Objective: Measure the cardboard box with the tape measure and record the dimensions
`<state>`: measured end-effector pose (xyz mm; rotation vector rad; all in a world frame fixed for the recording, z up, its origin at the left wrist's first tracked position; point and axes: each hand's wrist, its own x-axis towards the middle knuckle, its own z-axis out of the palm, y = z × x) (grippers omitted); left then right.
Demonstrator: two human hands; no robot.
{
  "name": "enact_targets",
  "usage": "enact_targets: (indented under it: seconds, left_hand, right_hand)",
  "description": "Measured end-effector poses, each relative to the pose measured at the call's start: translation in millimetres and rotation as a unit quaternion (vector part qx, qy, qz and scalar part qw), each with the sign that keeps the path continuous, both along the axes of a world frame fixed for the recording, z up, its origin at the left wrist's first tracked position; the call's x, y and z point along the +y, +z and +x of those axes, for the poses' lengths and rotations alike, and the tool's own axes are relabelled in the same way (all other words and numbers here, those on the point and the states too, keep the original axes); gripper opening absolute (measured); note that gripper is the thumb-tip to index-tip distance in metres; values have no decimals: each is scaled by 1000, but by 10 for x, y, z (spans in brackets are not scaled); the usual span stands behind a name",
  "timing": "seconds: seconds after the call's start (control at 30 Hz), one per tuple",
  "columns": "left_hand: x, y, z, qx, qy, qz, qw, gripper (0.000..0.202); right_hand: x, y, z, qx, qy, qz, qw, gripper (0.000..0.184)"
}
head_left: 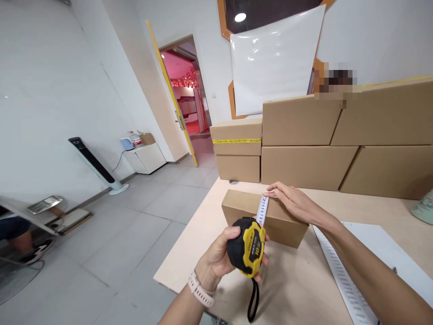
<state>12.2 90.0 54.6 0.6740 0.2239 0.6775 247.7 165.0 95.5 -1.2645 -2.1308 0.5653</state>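
My left hand (221,253) is closed around a black and yellow tape measure (252,248) with a black wrist strap hanging below it. The white blade (262,209) runs from the case across the top of a small brown cardboard box (284,232) on the table. At the far edge of that box, the fingertips of my right hand (291,198) press on the blade's end. The rest of the right hand rests over the box top. The tape case hides part of the box's near side.
Large cardboard boxes (304,167) are stacked along the table's (189,253) far side, with a person's head behind them. Printed sheets (338,266) lie under my right forearm. A green object (424,206) stands at the right edge. Floor lies left of the table; another person's leg (20,239) shows there.
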Motion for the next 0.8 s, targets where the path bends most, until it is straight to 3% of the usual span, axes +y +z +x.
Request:
enact_targets:
  seconds: [0.3,0.5,0.63,0.7,0.73,0.8]
  left_hand:
    - [-6,14,7,27,16,0,1000,58]
    - [12,-12,34,47,32,25,998,54]
    - [-71,111,-26,112,23,107,988,77]
    - [-142,245,-129,204,6,206,957,92]
    - [-177,322,-197,261,0,275,925,97]
    - [-241,469,-347,373,-14,431,821,106]
  right_hand:
    - [41,-22,17,44,29,-18,998,33]
    - [46,-11,-15,28,12,0,1000,31]
    - [-106,125,-6,90,-16,53,994,26]
    - [-294,217,46,129,-24,78,988,23]
    - [-413,249,80,134,-17,83,987,22]
    - [-677,252,146,112,4,78,991,20]
